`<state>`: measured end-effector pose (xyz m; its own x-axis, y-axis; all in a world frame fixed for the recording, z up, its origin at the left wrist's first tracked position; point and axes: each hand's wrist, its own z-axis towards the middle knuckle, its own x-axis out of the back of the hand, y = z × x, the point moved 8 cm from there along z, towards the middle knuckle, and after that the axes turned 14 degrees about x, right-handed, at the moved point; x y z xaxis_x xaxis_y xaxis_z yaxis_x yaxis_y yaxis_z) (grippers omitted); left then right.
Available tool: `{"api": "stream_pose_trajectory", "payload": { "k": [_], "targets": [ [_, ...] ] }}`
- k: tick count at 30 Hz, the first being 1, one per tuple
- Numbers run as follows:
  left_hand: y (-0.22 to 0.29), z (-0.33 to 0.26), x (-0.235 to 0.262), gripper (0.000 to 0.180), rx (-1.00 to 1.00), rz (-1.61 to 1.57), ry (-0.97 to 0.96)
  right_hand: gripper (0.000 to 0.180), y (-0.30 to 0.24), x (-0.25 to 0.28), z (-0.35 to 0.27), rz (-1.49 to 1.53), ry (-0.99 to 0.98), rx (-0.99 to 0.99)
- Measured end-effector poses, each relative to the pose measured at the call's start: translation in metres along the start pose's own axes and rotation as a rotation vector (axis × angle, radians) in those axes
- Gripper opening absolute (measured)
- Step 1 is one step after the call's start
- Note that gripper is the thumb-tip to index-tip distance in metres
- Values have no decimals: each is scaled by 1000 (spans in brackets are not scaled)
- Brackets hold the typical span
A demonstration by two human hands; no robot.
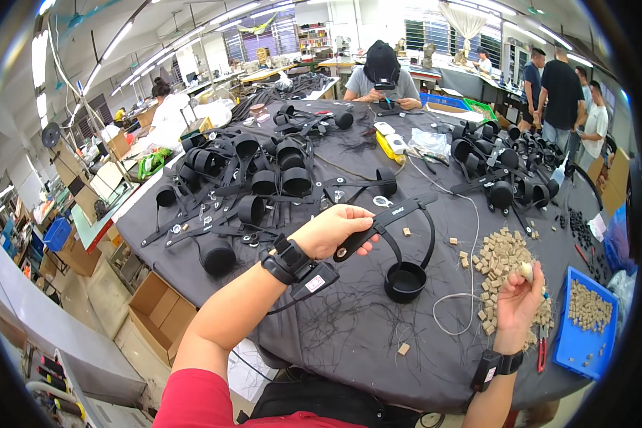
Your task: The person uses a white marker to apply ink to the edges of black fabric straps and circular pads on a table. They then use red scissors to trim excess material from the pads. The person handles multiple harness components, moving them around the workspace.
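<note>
My left hand grips a flat black strap between thumb and fingers. From the strap hangs a round black cup on two thin bands, low over the dark tablecloth. My right hand is raised above a heap of small tan blocks, its fingers closed on a small cream-coloured rounded piece. A bit of blue shows beside those fingers; what it belongs to is hidden. Red-handled pliers lie below the right hand, partly on the heap's edge.
Piles of black straps with cups cover the table's far left, with another pile far right. A blue tray of tan blocks stands at right. A pale cord crosses the cloth. Opposite sits a person in a black cap.
</note>
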<state>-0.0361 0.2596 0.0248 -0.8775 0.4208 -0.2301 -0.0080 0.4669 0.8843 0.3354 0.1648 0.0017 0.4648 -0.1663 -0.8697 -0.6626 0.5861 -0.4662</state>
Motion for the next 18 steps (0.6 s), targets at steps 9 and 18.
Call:
{"api": "stream_pose_trajectory", "payload": {
  "k": [9, 18],
  "targets": [
    [33, -79, -35, 20, -635, 724, 450, 21, -4, 7, 1, 4, 40, 10],
    [-4, -171, -75, 32, -864, 1369, 712, 21, 12, 26, 25, 379, 114, -167]
  ]
}}
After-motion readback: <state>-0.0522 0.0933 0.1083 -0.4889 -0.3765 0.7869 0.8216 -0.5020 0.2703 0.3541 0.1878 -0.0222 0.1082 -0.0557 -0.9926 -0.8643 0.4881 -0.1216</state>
